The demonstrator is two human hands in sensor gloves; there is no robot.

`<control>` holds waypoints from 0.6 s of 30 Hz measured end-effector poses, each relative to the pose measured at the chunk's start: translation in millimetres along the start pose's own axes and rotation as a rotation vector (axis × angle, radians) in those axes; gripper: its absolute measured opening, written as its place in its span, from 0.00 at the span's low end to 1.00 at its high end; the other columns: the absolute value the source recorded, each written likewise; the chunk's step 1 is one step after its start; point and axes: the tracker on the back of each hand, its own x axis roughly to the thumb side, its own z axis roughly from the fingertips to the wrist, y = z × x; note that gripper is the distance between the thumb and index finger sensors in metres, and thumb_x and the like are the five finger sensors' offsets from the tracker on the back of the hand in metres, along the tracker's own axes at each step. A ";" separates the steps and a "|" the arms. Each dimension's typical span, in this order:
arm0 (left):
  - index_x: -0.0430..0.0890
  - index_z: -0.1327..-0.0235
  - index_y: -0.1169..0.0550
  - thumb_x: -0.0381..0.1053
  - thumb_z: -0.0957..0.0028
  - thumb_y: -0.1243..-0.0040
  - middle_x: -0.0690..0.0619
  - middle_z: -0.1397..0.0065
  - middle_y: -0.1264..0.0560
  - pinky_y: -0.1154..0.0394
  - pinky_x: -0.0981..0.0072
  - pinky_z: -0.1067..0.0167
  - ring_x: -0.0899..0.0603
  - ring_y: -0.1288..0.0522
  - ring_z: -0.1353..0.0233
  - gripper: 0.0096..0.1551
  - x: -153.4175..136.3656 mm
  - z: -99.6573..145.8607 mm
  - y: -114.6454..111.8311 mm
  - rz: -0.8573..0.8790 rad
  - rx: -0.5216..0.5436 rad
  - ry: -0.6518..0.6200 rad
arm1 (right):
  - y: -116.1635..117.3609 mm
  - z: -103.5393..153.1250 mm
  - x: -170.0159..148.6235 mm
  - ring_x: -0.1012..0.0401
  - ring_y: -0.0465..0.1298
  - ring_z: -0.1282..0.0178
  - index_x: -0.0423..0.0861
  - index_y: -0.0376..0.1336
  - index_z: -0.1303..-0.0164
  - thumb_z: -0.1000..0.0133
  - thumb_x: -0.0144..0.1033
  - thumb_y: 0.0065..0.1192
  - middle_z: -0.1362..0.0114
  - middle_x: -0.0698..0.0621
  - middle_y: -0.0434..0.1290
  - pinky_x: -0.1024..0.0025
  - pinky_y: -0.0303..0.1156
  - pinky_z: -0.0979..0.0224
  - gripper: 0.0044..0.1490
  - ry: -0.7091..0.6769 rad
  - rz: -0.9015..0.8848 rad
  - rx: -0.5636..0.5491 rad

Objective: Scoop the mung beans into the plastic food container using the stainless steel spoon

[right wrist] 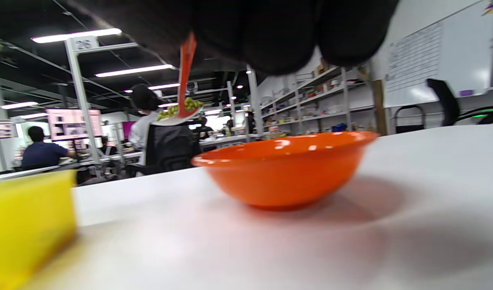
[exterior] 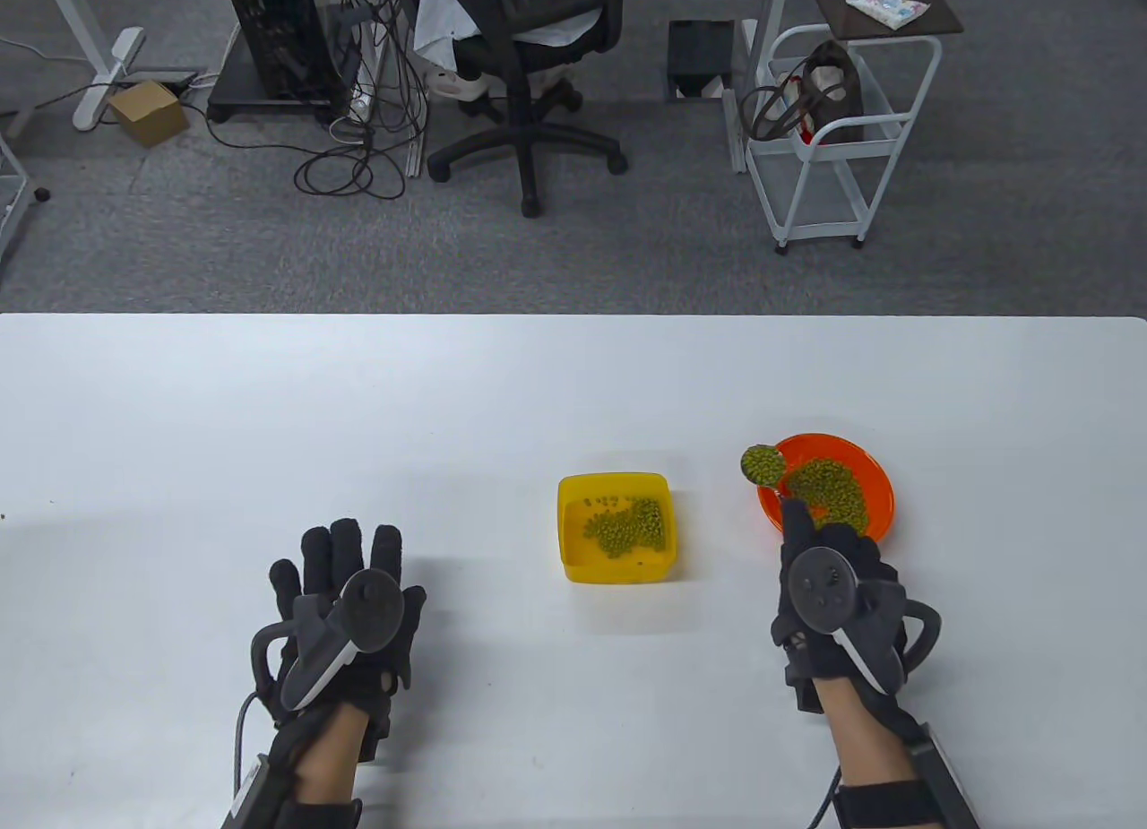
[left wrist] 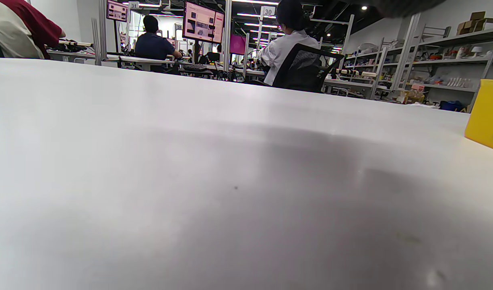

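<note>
White tabletop (exterior: 269,417) carries the work set; an office floor with a chair and a cart lies beyond its far edge.

Status of transfer:
- The yellow square plastic food container (exterior: 615,527) stands near the table centre and already holds a partial layer of green mung beans (exterior: 627,522); much of its floor is bare.
- The round orange plastic bowl (exterior: 876,479), to the container's right and apart from it, holds a larger pile of beans.
- The stainless steel spoon (exterior: 763,464) is loaded with beans and is raised over the bowl's left rim. In the right wrist view its bowl (right wrist: 178,114) sits above the orange rim.

Hands:
- The right hand (exterior: 829,587) grips the spoon handle, fingers curled around it.
- The left hand (exterior: 345,596) rests flat on the table, fingers spread, holding nothing, well left of the container.

Judgement: the task is under way. The present load needs carrying left to the container and tipping in; further scoops appear to remain.
</note>
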 end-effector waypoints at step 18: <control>0.64 0.23 0.55 0.68 0.50 0.54 0.49 0.16 0.64 0.70 0.30 0.29 0.36 0.66 0.17 0.43 -0.6 -0.4 0.4 0.001 0.000 0.004 | 28.5 38.8 93.5 0.58 0.74 0.42 0.59 0.63 0.29 0.41 0.41 0.58 0.44 0.60 0.71 0.48 0.69 0.30 0.27 -0.344 0.002 0.140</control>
